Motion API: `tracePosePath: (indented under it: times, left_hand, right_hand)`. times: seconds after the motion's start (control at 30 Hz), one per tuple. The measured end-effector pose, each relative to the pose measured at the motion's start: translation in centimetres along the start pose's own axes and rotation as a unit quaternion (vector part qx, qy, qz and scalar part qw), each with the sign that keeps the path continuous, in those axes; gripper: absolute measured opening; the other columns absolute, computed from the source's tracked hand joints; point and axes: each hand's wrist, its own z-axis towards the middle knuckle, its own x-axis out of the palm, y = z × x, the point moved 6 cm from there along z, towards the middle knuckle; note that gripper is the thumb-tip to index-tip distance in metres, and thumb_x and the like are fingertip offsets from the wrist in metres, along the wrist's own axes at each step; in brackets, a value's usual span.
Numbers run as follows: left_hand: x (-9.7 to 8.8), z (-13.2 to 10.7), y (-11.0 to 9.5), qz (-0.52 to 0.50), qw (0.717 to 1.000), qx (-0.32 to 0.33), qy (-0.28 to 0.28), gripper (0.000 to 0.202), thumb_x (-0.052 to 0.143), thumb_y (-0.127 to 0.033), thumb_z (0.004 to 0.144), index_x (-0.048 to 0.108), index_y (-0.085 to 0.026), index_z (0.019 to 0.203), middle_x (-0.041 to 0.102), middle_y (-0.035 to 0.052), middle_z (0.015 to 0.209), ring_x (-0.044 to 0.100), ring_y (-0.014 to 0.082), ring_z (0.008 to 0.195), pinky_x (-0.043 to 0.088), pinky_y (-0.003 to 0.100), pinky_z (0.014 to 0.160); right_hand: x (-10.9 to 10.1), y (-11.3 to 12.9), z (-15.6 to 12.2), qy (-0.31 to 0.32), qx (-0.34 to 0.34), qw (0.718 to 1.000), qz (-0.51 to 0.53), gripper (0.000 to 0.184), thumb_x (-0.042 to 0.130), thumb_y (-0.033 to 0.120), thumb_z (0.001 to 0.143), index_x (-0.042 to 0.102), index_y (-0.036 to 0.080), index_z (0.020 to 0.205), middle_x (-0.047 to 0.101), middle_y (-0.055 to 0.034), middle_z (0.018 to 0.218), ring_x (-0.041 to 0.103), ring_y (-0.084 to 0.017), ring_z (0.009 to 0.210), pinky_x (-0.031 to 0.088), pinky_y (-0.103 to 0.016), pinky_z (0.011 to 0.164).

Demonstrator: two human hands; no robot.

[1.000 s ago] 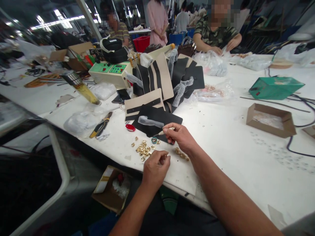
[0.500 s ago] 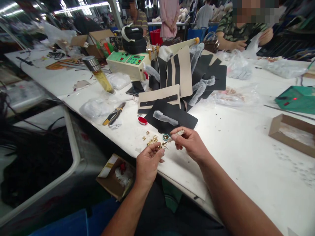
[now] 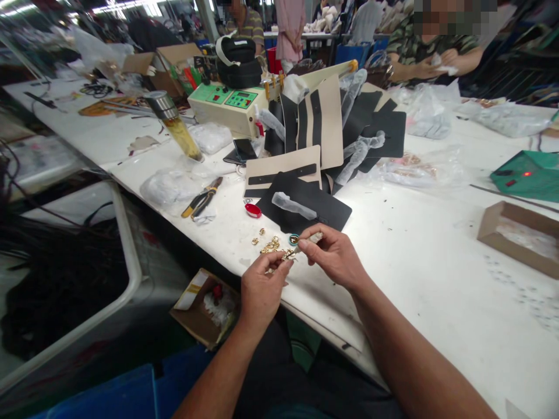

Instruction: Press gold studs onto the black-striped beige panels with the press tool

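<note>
My left hand (image 3: 262, 288) pinches a small gold metal fitting (image 3: 288, 254) between thumb and forefinger. My right hand (image 3: 334, 256) grips a slim pale-handled tool (image 3: 312, 238), its tip meeting that fitting. Just beyond my fingers lies a loose scatter of gold metal fittings (image 3: 269, 245). A small round teal-rimmed piece (image 3: 294, 239) sits next to my right fingers. Behind it, black leather panels (image 3: 301, 203) and beige panels with black strips (image 3: 282, 169) lie stacked on the white table (image 3: 393, 262).
A red lid (image 3: 253, 210), pliers (image 3: 203, 199), a phone (image 3: 243, 150) and plastic bags (image 3: 172, 189) lie near the stack. A green-panelled machine (image 3: 227, 105) stands behind it. A cardboard tray (image 3: 519, 238) sits to the right. A co-worker's hands (image 3: 437, 67) work across the table.
My hands have come closer together over the table and now meet at the gold fitting. The view has swung, moving the table's contents to the right and up.
</note>
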Motion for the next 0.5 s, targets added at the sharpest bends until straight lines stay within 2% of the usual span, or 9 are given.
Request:
tracePosePath:
  times: [0.17,0.27,0.4,0.5]
  left_hand:
    - [0.0,0.1,0.1,0.028,0.999,0.035,-0.002,0.027,0.08,-0.041,0.083,0.08,-0.02,0.101,0.072,0.0004,0.083,0.067,0.0144,0.066,0.061,0.025,0.054]
    - [-0.3,0.2,-0.3,0.076,0.992,0.097,-0.009,0.018,0.078,-0.034,0.087,0.08,-0.023,0.101,0.075,0.0006,0.086,0.071,0.0167,0.075,0.061,0.027,0.063]
    - [-0.7,-0.1,-1.6,0.177,0.956,0.234,-0.011,0.011,0.075,-0.025,0.091,0.078,-0.023,0.102,0.076,0.0014,0.092,0.072,0.0171,0.082,0.06,0.029,0.074]
    - [-0.9,-0.3,-2.0,0.236,0.924,0.299,-0.001,0.009,0.073,-0.021,0.093,0.075,-0.021,0.102,0.075,0.0017,0.092,0.07,0.0157,0.079,0.058,0.028,0.076]
  right_hand:
    - [-0.1,0.0,-0.1,-0.004,0.001,1.0,-0.028,0.019,0.074,0.04,0.094,0.073,0.02,0.094,0.063,0.0018,0.073,0.059,-0.013,0.061,0.045,-0.025,0.056]
    - [-0.1,0.5,-0.1,-0.002,-0.019,0.998,-0.062,0.011,0.071,0.031,0.094,0.073,0.02,0.095,0.064,0.0017,0.075,0.058,-0.012,0.064,0.044,-0.025,0.058]
    - [0.3,0.8,-0.1,0.032,-0.044,0.994,-0.096,0.008,0.068,0.023,0.092,0.074,0.021,0.097,0.066,0.0019,0.079,0.057,-0.011,0.067,0.043,-0.023,0.062]
    - [0.4,-0.2,0.1,0.042,0.009,0.992,-0.118,0.015,0.068,0.034,0.095,0.075,0.021,0.095,0.068,0.0017,0.073,0.058,-0.012,0.065,0.041,-0.023,0.059]
